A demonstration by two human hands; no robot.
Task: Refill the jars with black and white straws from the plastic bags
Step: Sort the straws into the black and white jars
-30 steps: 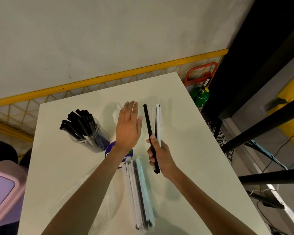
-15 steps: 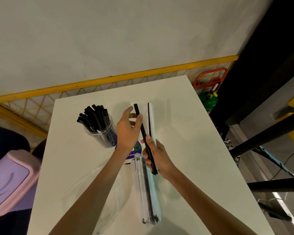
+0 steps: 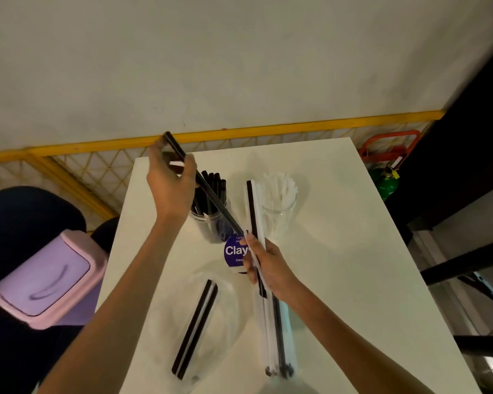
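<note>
So this is mid-sort: the left hand [image 3: 170,184] is pinched shut around a single black straw [image 3: 211,194], holding it near its top end so the rest slants down and across toward the other hand. It sits right over the black jar [image 3: 211,214], which stands toward the far left part of the worktop [image 3: 339,265] and is already packed with black straws, so my guess is this one is about to get tipped upright and dropped in. The right hand [image 3: 264,267] is closed on a small bunch [image 3: 254,220] standing nearly upright, one black straw and a white one or two side by side; looks like it's acting as the holder so the left can pick colours off one at a time. Just right of that bunch, toward the far edge, is the white jar [image 3: 279,206], clear glass with white straws fanned inside. The spot between the two jars makes sense, since each colour is a short reach away. Nearer the front edge, a bag [image 3: 276,334] with mixed black and white straws runs under the right wrist, and a second, mostly flat bag [image 3: 208,317] to its left has just a black and white few lying in it. There's a purple round label [image 3: 235,251] behind the right hand's fingers; can't tell what it belongs to. Plenty of straws left in the bags, so the job is nowhere near done. Main risk I see is the long straw snagging the ones already crowding the jar mouth.
</note>
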